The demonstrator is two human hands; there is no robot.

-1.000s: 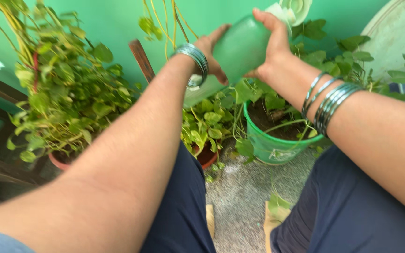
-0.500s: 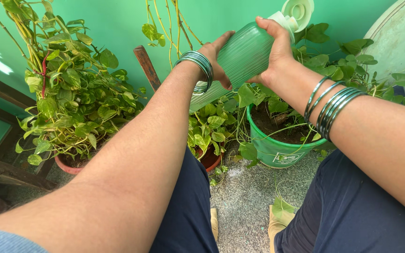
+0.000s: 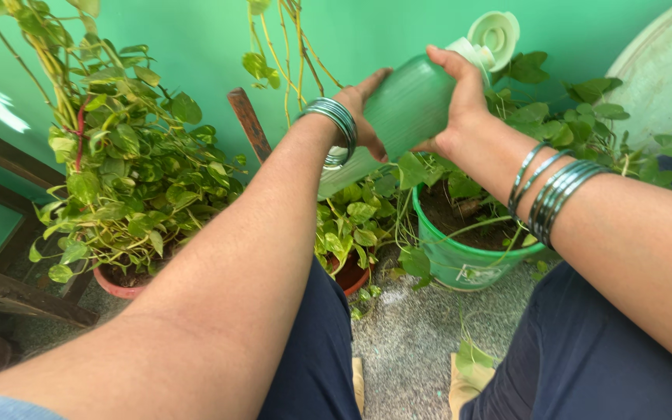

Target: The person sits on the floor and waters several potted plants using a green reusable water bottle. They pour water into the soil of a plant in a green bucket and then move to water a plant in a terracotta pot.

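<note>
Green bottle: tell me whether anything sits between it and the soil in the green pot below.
Partly. The bottle, held in the left hand and right hand, hangs tilted over the green pot. Leaves and thin vines cross the gap at the pot's near rim; farther in, bare soil shows.

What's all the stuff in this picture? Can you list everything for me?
bottle: one, pale green, ribbed, tilted, held in both hands above the plants
cap: one, whitish, flipped open at the bottle's top
bucket: one, green, holding soil and a plant, right of centre
clay pots: two, reddish, one at left, one in the middle, both with leafy plants
wall: green, behind
floor: grey, speckled
bangles: silvery, on both wrists
left hand: around the bottle's lower part
right hand: around the bottle near its top
</note>
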